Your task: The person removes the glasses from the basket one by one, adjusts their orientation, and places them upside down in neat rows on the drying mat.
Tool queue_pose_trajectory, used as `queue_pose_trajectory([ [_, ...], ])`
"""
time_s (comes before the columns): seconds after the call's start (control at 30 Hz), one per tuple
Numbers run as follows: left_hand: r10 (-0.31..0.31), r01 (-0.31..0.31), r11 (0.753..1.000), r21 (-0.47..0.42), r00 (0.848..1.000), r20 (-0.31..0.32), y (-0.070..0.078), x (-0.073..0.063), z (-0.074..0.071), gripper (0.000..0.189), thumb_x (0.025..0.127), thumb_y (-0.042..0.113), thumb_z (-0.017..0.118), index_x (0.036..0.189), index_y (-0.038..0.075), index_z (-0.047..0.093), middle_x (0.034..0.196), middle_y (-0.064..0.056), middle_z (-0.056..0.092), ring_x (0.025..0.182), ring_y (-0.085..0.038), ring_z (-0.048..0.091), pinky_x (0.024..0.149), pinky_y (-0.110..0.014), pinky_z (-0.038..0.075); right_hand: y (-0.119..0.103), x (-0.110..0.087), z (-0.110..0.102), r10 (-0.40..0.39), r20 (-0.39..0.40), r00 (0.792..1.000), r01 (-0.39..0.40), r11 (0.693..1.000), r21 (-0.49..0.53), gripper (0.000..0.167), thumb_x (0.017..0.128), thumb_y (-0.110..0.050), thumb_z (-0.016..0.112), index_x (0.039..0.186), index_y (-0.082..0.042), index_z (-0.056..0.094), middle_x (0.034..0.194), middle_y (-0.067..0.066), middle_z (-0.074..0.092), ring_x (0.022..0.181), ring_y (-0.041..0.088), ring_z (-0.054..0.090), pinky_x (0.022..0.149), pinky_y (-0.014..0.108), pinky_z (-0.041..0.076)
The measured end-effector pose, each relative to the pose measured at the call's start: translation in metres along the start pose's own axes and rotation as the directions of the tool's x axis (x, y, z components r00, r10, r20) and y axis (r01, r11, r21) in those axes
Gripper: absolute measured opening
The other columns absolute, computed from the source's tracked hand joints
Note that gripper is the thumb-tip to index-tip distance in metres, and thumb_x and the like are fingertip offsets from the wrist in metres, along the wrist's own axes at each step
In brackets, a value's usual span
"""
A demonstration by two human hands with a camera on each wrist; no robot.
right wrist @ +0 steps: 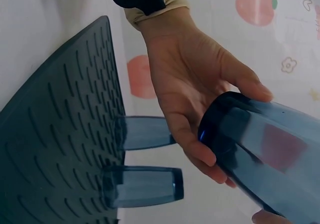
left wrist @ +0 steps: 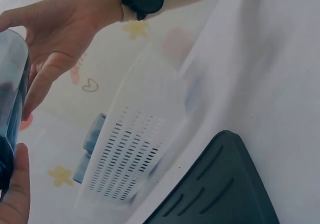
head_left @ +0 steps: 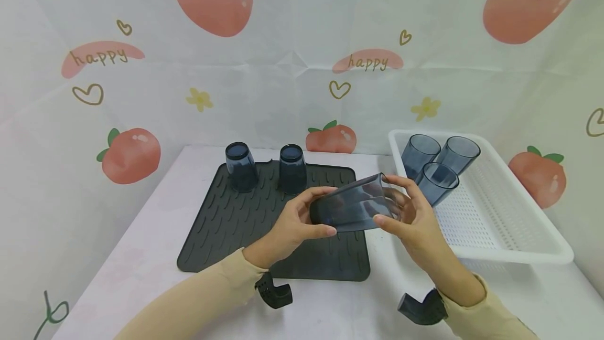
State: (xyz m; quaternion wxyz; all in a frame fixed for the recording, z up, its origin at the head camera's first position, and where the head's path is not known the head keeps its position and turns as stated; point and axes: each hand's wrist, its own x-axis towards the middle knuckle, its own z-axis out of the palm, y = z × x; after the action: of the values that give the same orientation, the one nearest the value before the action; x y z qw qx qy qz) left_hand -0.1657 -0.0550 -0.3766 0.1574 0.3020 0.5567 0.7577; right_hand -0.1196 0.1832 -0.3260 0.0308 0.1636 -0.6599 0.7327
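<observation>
A blue-grey tinted drinking glass (head_left: 351, 206) is held on its side in the air above the mat's right part, its base to the left and its mouth tilted slightly up to the right. My left hand (head_left: 294, 219) grips the base end between thumb and fingers. With thumb and fingers at the rim, my right hand (head_left: 417, 222) holds the mouth end. The same glass (right wrist: 275, 144) fills the right side of the right wrist view. On the dark ribbed mat (head_left: 226, 240), two similar glasses (head_left: 241, 169) stand upside down near the back edge.
To the right sits a white perforated plastic basket (head_left: 511, 219). Three more tinted glasses (head_left: 438, 180) lean together, mouths up, in its back left corner. A white curtain (head_left: 264, 93) printed with fruit hangs behind the table (head_left: 127, 261). Each wrist wears a black device (head_left: 276, 294).
</observation>
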Motion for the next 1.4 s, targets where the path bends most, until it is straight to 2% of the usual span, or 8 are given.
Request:
queue_pose_trajectory([
  [0.17, -0.003, 0.002, 1.0, -0.031, 1.0, -0.025, 0.0, -0.001, -0.001, 0.074, 0.077, 0.017, 0.083, 0.141, 0.008, 0.046, 0.132, -0.009, 0.049, 0.115, -0.019, 0.056, 0.093, -0.031, 0.053, 0.0, 0.0, -0.001, 0.027, 0.01, 1.0, -0.026, 0.999, -0.044, 0.064, 0.081, 0.009, 0.066, 0.134, -0.018, 0.042, 0.123, -0.001, 0.06, 0.111, 0.014, 0.058, 0.084, 0.024, 0.054],
  [0.47, 0.05, -0.053, 0.997, -0.053, 0.997, -0.051, 0.006, -0.002, 0.0, 0.076, 0.076, 0.017, 0.083, 0.14, 0.003, 0.044, 0.128, -0.006, 0.049, 0.114, -0.017, 0.057, 0.092, -0.03, 0.053, 0.001, 0.001, -0.002, 0.047, 0.051, 0.998, -0.046, 0.999, -0.023, 0.063, 0.081, 0.007, 0.066, 0.133, -0.019, 0.04, 0.121, -0.002, 0.061, 0.107, 0.014, 0.059, 0.082, 0.025, 0.054],
  [0.67, 0.087, -0.093, 0.992, -0.083, 0.993, -0.074, 0.006, -0.002, -0.002, 0.072, 0.077, 0.01, 0.081, 0.139, 0.004, 0.044, 0.128, -0.007, 0.048, 0.114, -0.016, 0.056, 0.091, -0.028, 0.053, 0.002, 0.001, -0.002, 0.09, 0.039, 0.995, -0.085, 0.99, -0.11, 0.064, 0.081, 0.004, 0.069, 0.133, -0.018, 0.04, 0.125, -0.003, 0.057, 0.109, 0.013, 0.057, 0.083, 0.024, 0.052],
  [0.8, 0.111, -0.119, 0.99, -0.081, 0.989, -0.097, 0.008, -0.002, -0.003, 0.072, 0.078, 0.012, 0.081, 0.138, 0.006, 0.043, 0.126, -0.005, 0.05, 0.114, -0.016, 0.055, 0.091, -0.027, 0.053, 0.003, 0.0, -0.002, 0.131, 0.045, 0.99, -0.123, 0.981, -0.154, 0.064, 0.081, 0.003, 0.07, 0.133, -0.018, 0.039, 0.124, -0.004, 0.056, 0.11, 0.011, 0.057, 0.083, 0.024, 0.051],
  [0.93, 0.119, -0.127, 0.99, -0.068, 0.986, -0.118, 0.009, -0.003, -0.004, 0.069, 0.077, 0.016, 0.082, 0.136, 0.01, 0.045, 0.124, -0.004, 0.051, 0.113, -0.016, 0.053, 0.09, -0.026, 0.053, 0.004, 0.0, -0.002, 0.154, 0.067, 0.986, -0.14, 0.973, -0.182, 0.065, 0.081, 0.001, 0.072, 0.134, -0.016, 0.039, 0.126, -0.001, 0.054, 0.111, 0.011, 0.058, 0.084, 0.024, 0.052],
  [1.13, 0.115, -0.123, 0.991, -0.053, 0.984, -0.133, 0.011, -0.004, -0.007, 0.068, 0.075, 0.017, 0.084, 0.133, 0.017, 0.048, 0.125, -0.005, 0.051, 0.114, -0.017, 0.052, 0.09, -0.028, 0.053, 0.002, 0.0, -0.003, 0.202, 0.093, 0.975, -0.176, 0.956, -0.233, 0.071, 0.081, -0.003, 0.074, 0.139, -0.014, 0.036, 0.135, 0.013, 0.046, 0.113, 0.017, 0.057, 0.086, 0.026, 0.054],
  [1.23, 0.128, -0.133, 0.991, -0.025, 0.983, -0.135, 0.013, -0.004, -0.009, 0.069, 0.075, 0.018, 0.084, 0.134, 0.016, 0.048, 0.125, -0.005, 0.051, 0.114, -0.017, 0.052, 0.09, -0.028, 0.053, 0.0, 0.0, -0.005, 0.175, 0.105, 0.979, -0.145, 0.957, -0.251, 0.073, 0.081, -0.002, 0.073, 0.143, -0.014, 0.035, 0.137, 0.015, 0.045, 0.115, 0.016, 0.055, 0.088, 0.024, 0.052],
  [1.4, 0.148, -0.148, 0.989, 0.01, 0.979, -0.137, 0.016, -0.005, -0.011, 0.071, 0.075, 0.02, 0.084, 0.135, 0.013, 0.046, 0.124, -0.005, 0.051, 0.113, -0.016, 0.052, 0.091, -0.026, 0.052, -0.004, 0.0, -0.008, 0.07, 0.094, 0.993, -0.043, 0.963, -0.266, 0.063, 0.086, 0.002, 0.067, 0.141, -0.012, 0.04, 0.137, 0.002, 0.05, 0.12, 0.007, 0.053, 0.094, 0.018, 0.048],
])
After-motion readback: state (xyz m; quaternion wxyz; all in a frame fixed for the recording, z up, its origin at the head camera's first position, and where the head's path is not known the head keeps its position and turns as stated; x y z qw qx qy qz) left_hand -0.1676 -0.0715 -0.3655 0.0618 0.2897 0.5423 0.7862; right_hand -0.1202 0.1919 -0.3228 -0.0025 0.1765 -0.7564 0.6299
